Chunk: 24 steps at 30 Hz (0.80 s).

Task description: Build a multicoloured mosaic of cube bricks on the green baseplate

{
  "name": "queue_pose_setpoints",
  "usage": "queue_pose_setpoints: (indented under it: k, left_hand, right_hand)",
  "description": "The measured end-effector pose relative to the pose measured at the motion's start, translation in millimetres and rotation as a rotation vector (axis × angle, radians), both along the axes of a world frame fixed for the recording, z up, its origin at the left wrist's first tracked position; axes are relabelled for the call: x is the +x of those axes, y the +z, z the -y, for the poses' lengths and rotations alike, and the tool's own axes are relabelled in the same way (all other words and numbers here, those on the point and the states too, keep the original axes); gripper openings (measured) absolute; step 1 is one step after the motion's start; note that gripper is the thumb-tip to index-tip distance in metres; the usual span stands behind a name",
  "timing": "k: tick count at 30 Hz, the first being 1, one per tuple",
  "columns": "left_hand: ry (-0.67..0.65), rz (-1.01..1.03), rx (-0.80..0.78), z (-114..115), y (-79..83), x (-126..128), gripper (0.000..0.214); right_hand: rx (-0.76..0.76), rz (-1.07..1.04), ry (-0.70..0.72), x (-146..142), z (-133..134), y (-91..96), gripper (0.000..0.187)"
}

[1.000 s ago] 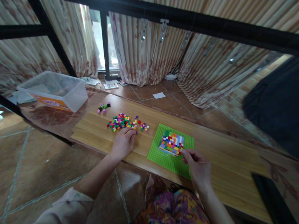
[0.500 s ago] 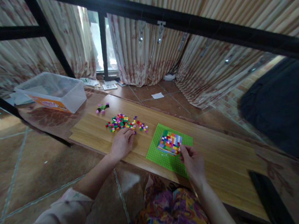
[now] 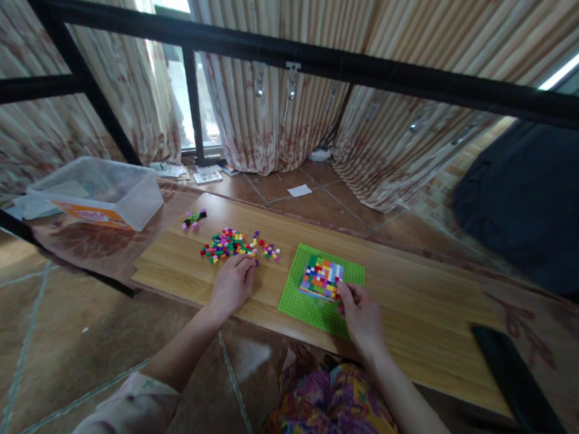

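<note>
A green baseplate (image 3: 307, 302) lies on a low wooden board (image 3: 427, 315), carrying a multicoloured block of small bricks (image 3: 321, 277). My right hand (image 3: 359, 314) rests at the block's near right corner, fingers pinched together against it; what they hold is too small to make out. My left hand (image 3: 231, 284) lies on the board with curled fingertips touching the near edge of a loose pile of small coloured bricks (image 3: 230, 242). A little cluster of purple, green and black bricks (image 3: 193, 218) sits apart at the far left.
A clear plastic tub (image 3: 98, 190) stands at the left on a patterned mat. A black metal frame (image 3: 302, 54) crosses overhead. Curtains hang behind, papers (image 3: 207, 176) lie on the tiled floor, and a dark cloth mass (image 3: 536, 203) fills the right.
My right hand has drawn in closer against the block's near right corner. The left hand stays at the pile. The camera has tilted up slightly.
</note>
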State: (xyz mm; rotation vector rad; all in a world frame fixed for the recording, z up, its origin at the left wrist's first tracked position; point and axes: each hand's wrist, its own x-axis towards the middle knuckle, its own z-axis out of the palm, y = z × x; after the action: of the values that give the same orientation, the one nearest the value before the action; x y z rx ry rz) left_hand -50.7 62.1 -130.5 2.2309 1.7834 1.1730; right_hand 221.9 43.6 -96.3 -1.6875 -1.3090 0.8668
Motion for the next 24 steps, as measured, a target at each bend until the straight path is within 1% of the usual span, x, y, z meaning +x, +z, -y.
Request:
queue_pose_setpoints:
  k: [2, 4, 6, 7, 9, 12, 13, 15, 16, 18, 20, 24]
  left_hand:
    - [-0.002, -0.008, 0.017, 0, -0.6, -1, 0.015]
    - [-0.003, -0.01, 0.039, 0, -1.6, -2, 0.016]
    - [0.001, -0.01, 0.06, 1, -2.7, -3, 0.016]
    - [0.006, -0.007, 0.07, 2, -3.2, -4, 0.017]
    - [0.019, 0.012, 0.086, 4, -3.8, -4, 0.017]
    - [0.041, 0.06, 0.096, 9, -3.7, -3, 0.019]
    - [0.051, 0.072, 0.094, 12, -3.5, -4, 0.019]
    - [0.075, 0.082, 0.079, 17, -2.8, -10, 0.02]
    - [0.095, 0.081, 0.07, 20, -2.3, -15, 0.019]
    - [0.157, 0.076, 0.053, 26, -0.9, -32, 0.018]
    - [0.241, 0.065, 0.027, 29, 1.0, -55, 0.018]
    - [0.415, -0.002, -0.059, 28, 6.3, -108, 0.019]
  right_hand:
    - [0.023, 0.036, -0.019, 2, 3, 1.7, 0.048]
    - [0.062, 0.091, -0.057, 4, 8, 7.4, 0.05]
    - [0.106, 0.151, -0.066, 4, 11, 18.1, 0.049]
    - [0.123, 0.177, -0.038, 3, 13, 25.0, 0.048]
    - [0.136, 0.226, 0.093, -4, 14, 40.2, 0.043]
    - [0.1, 0.312, 0.407, -24, 12, 58.4, 0.034]
    - [0.073, 0.348, 0.516, -32, 11, 61.3, 0.03]
    - [0.005, 0.433, 0.696, -48, 8, 61.4, 0.021]
    - [-0.028, 0.481, 0.758, -55, 6, 59.2, 0.017]
    - [-0.089, 0.585, 0.83, -67, 2, 52.5, 0.011]
    - [-0.142, 0.686, 0.845, -75, -4, 46.2, 0.013]
    - [-0.23, 0.836, 0.816, -81, -17, 39.7, 0.022]
